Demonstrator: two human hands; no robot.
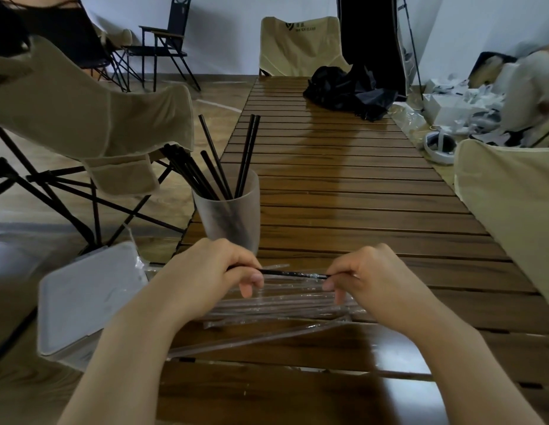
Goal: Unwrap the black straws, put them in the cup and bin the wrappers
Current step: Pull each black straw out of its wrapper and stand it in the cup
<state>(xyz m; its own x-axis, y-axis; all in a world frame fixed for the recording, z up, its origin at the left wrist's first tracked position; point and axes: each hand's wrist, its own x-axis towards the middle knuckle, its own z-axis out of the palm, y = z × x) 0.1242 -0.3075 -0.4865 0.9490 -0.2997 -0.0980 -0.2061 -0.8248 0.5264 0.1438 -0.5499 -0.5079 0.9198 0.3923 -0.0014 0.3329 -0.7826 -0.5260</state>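
Observation:
A black straw (293, 273) is held level above the slatted wooden table (343, 191). My left hand (216, 271) grips its left end. My right hand (368, 277) pinches its right end, where clear wrapper still clings. A frosted cup (233, 216) stands just beyond my left hand, near the table's left edge, with several black straws (212, 173) leaning in it. Under my hands lies a heap of clear plastic wrappers (282, 305); I cannot tell whether any still hold straws.
A white lidded bin (86, 299) sits off the table's left edge beside my left forearm. Beige folding chairs (92, 124) stand left, right and at the far end. A black bag (347, 87) lies on the far table. White clutter is at the back right.

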